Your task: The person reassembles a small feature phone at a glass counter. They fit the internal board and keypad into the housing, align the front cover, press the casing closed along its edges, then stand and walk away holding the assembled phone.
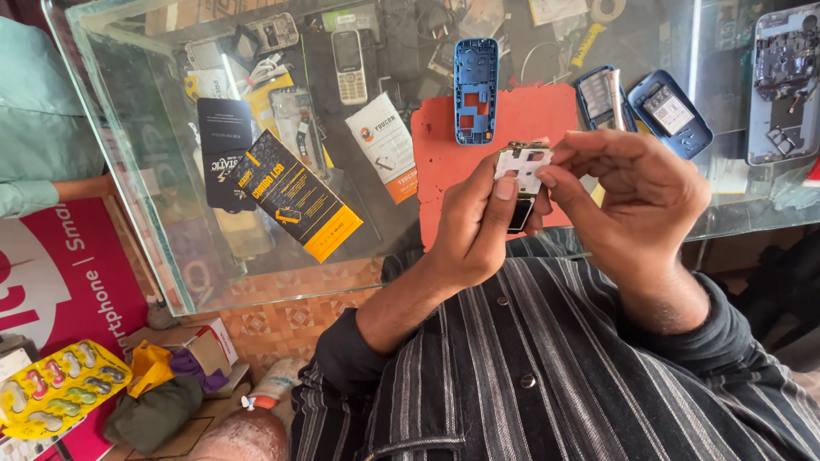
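My left hand (478, 226) and right hand (628, 192) pinch a phone board (523, 166) above red mat (521, 115), glass counter (171, 205), tiled floor (290, 320)

Under the glass worktop (128, 171): long black-and-orange packet (299, 198) lying aslant; black card packet (225, 149) just left of it, overlapping; white packet with orange trim (386, 145) to the right. Grey keypad phone screen (347, 49) above. Magenta sign with white lettering (60, 273) at lower left; yellow blister pack (58, 388) below it.
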